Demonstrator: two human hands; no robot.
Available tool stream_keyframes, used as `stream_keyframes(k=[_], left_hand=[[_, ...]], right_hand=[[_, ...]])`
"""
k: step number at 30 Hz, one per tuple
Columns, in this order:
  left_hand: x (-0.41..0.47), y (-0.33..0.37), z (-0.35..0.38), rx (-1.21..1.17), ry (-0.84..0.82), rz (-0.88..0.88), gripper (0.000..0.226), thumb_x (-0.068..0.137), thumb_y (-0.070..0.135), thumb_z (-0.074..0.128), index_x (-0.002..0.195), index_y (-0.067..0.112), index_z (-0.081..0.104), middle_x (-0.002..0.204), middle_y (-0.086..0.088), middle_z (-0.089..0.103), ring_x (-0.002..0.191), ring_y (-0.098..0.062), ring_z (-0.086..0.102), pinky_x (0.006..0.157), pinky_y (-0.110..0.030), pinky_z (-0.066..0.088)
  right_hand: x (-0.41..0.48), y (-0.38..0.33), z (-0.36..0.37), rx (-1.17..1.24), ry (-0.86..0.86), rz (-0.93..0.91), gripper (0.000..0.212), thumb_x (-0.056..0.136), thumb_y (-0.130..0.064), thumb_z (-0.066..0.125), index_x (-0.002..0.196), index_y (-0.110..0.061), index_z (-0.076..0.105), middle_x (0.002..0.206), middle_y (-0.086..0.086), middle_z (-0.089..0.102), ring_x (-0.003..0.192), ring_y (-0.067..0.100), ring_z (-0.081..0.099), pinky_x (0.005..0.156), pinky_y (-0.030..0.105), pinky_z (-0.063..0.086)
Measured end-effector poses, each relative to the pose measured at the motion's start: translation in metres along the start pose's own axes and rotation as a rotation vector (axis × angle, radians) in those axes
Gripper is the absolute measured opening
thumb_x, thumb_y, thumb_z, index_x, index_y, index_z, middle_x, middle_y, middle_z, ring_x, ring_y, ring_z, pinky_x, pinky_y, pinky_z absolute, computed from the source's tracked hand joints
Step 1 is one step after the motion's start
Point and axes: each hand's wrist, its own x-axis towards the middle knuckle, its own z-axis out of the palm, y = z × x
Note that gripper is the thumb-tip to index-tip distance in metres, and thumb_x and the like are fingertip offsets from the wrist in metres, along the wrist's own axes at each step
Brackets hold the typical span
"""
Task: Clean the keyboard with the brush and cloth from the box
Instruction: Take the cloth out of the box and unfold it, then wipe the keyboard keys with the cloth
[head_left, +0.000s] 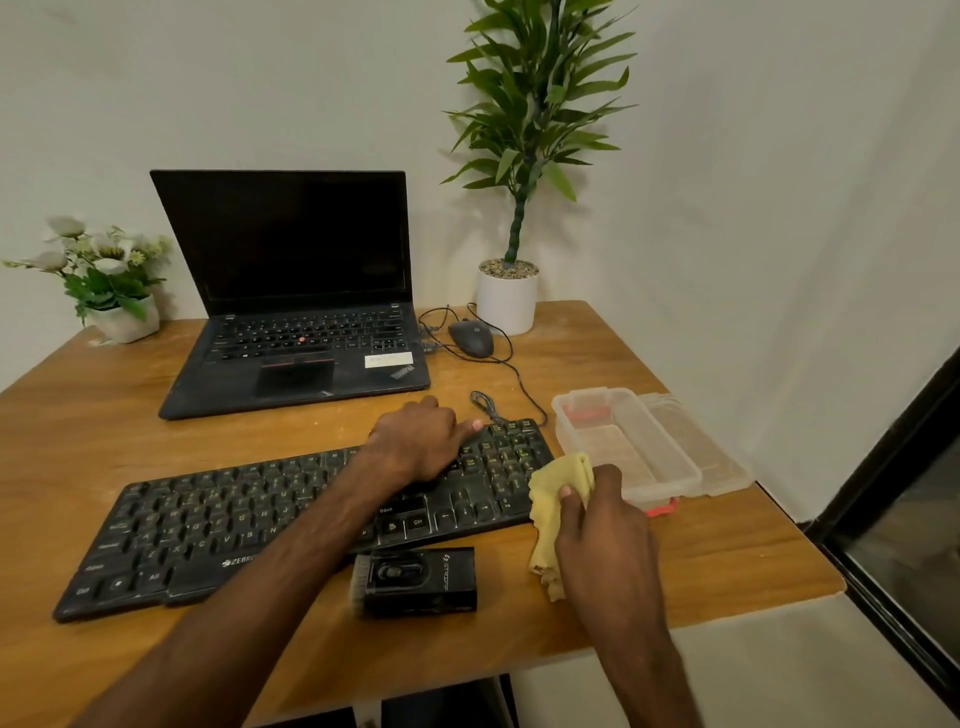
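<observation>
Left hand (415, 441) rests open on the black plastic keyboard (234, 519); right hand (608, 535) grips a yellow cloth (561, 478) that may snag keycaps beside it.

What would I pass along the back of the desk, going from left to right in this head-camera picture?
White flowers in a pot → open black laptop → tall green plant in a white pot.
</observation>
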Motion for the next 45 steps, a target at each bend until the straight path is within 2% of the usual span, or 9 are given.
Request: stream_keyframes(k=[3,8,13,20,26,31,37,42,45], left_hand=[[0.003,-0.004,0.002,-0.156,0.009,-0.002,0.062,0.103,0.056,0.020,0.087,0.011,0.059,0.081,-0.003,0.054,0.078,-0.017,0.053,0.085,-0.042,0.050],[0.011,-0.019,0.000,-0.366,-0.019,-0.076,0.053,0.106,0.048,0.028,0.087,0.011,0.061,0.084,-0.007,0.063,0.084,-0.023,0.060,0.078,-0.036,0.046],[0.009,-0.026,-0.023,-0.480,0.019,-0.049,0.050,0.107,0.040,0.035,0.095,0.005,0.068,0.077,-0.006,0.064,0.071,-0.018,0.060,0.075,-0.034,0.047],[0.013,-0.027,-0.036,-0.320,0.120,-0.090,0.047,0.105,0.052,0.031,0.103,0.023,0.068,0.097,0.002,0.068,0.096,-0.018,0.063,0.085,-0.035,0.045],[0.008,-0.027,-0.042,-0.299,0.177,-0.053,0.052,0.098,0.063,0.036,0.080,0.024,0.065,0.072,0.005,0.064,0.071,-0.010,0.062,0.078,-0.034,0.053],[-0.009,-0.021,-0.055,-0.220,0.315,0.046,0.044,0.100,0.059,0.033,0.071,0.033,0.053,0.069,0.009,0.060,0.067,-0.008,0.058,0.071,-0.032,0.051],[-0.028,-0.015,-0.069,-0.120,0.425,0.152,0.051,0.101,0.057,0.024,0.107,0.025,0.063,0.080,0.008,0.062,0.074,-0.009,0.060,0.076,-0.034,0.053],[-0.034,-0.013,-0.067,-0.010,0.471,0.180,0.052,0.101,0.056,0.018,0.109,0.024,0.058,0.078,0.006,0.062,0.071,-0.013,0.059,0.072,-0.035,0.051],[-0.036,-0.010,-0.065,0.038,0.499,0.196,0.049,0.102,0.053,0.017,0.108,0.023,0.055,0.071,0.006,0.057,0.066,-0.015,0.056,0.067,-0.036,0.051]], right_hand=[[-0.002,0.002,0.003,0.151,-0.029,0.025,0.016,0.102,-0.031,0.045,0.110,-0.018,0.040,0.083,-0.003,0.054,0.069,0.013,0.050,0.049,0.018,0.031],[-0.003,0.007,0.014,0.596,-0.149,0.155,0.014,0.099,-0.026,0.054,0.111,-0.019,0.052,0.093,-0.006,0.063,0.084,0.010,0.061,0.064,0.025,0.047],[0.005,-0.016,0.030,1.185,-0.254,0.384,0.013,0.097,-0.020,0.058,0.108,-0.026,0.059,0.102,0.003,0.072,0.093,0.021,0.071,0.082,0.044,0.059],[0.026,-0.039,0.038,1.354,-0.198,0.464,0.020,0.097,-0.021,0.058,0.117,-0.025,0.057,0.108,0.009,0.073,0.094,0.027,0.072,0.084,0.058,0.056],[0.026,-0.026,0.013,1.191,-0.299,0.310,0.019,0.097,-0.025,0.059,0.115,-0.027,0.059,0.102,0.007,0.074,0.085,0.027,0.074,0.065,0.049,0.061],[0.029,-0.005,-0.021,0.747,-0.118,0.081,0.013,0.090,-0.037,0.066,0.102,-0.040,0.063,0.093,-0.002,0.074,0.080,0.018,0.073,0.066,0.052,0.060],[0.039,-0.023,-0.057,0.473,0.298,-0.268,0.014,0.093,-0.034,0.063,0.107,-0.036,0.063,0.095,-0.020,0.067,0.088,0.002,0.063,0.070,0.022,0.051],[0.067,-0.048,-0.045,0.149,0.504,-0.531,0.029,0.091,-0.011,0.064,0.120,-0.008,0.065,0.113,0.008,0.064,0.103,0.018,0.058,0.086,0.022,0.044],[0.077,-0.059,-0.029,-0.068,0.453,-0.757,0.033,0.087,-0.013,0.063,0.119,-0.005,0.065,0.115,0.014,0.064,0.107,0.027,0.057,0.086,0.030,0.049]])
